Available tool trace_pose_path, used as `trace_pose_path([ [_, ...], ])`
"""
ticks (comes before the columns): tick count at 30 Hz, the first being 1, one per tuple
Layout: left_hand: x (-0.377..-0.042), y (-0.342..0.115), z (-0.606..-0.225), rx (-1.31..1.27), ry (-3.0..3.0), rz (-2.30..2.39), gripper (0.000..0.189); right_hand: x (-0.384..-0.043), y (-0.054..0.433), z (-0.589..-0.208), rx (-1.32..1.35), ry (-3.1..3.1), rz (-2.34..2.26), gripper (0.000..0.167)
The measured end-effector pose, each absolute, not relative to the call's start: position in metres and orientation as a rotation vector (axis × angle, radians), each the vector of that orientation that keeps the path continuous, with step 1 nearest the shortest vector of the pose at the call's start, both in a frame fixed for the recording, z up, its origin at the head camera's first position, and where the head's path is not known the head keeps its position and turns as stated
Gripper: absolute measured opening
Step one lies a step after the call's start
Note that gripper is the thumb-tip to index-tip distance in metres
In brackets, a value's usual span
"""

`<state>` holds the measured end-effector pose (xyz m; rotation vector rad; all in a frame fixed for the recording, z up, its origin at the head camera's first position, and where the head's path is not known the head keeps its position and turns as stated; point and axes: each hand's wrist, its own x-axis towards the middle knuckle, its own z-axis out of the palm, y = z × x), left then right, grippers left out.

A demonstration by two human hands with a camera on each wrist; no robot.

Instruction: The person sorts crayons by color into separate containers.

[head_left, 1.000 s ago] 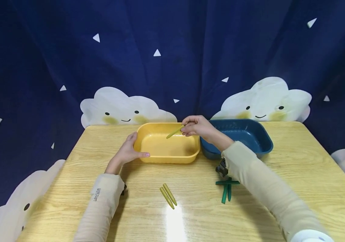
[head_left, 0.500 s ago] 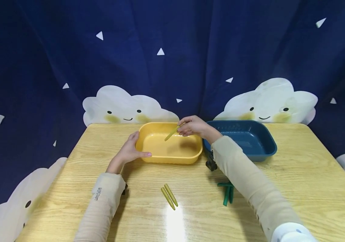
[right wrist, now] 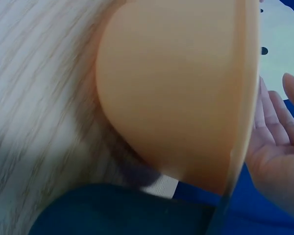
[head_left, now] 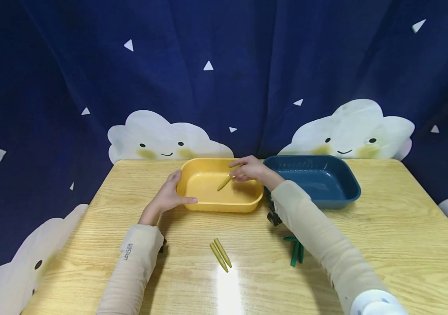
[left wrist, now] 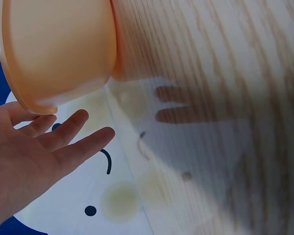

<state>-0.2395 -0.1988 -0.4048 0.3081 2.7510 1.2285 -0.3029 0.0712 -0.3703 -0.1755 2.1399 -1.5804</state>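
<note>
Wood-grained tabletop fills the near ground, crossed by a left sleeve from 7 o'clock and a right sleeve from 5; dark lettering on the left one is too small to read surely. Two loose yellow sticks lie side by side at 6 o'clock from the yellow tray; green sticks lie at its 4 o'clock, partly hidden by the right sleeve. At its 9 o'clock the left hand touches it, thumb at the near rim, other fingers straight and apart. Toward 2 o'clock the right hand hangs over the tray, index finger lifted — whether the other fingers pinch the slanted yellow stick I cannot tell. That stick's upper end meets the fingertips; its tip points to between 7 and 8, over the tray's floor. Half a second ago it was higher and the index finger lay closer; the left hand is unmoved. At 3 o'clock sits a blue tray. Farthest, at 12 — a navy curtain with white clouds.
</note>
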Motion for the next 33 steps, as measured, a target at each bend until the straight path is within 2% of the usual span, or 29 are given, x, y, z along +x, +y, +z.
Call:
trace_pose_path([
  [9, -0.238, -0.197, -0.401, 0.295, 2.744, 1.208, 0.110, -0.285, 0.087, -0.366, -0.312, 2.180, -1.642, 0.035],
  [18, -0.237, -0.196, -0.401, 0.292, 2.749, 1.202, 0.110, -0.264, 0.095, -0.358, -0.483, 2.132, -1.658, 0.036],
  [33, -0.239, -0.198, -0.406, 0.295, 2.751, 1.205, 0.111, -0.234, 0.104, -0.345, -0.577, 2.103, -1.700, 0.031],
])
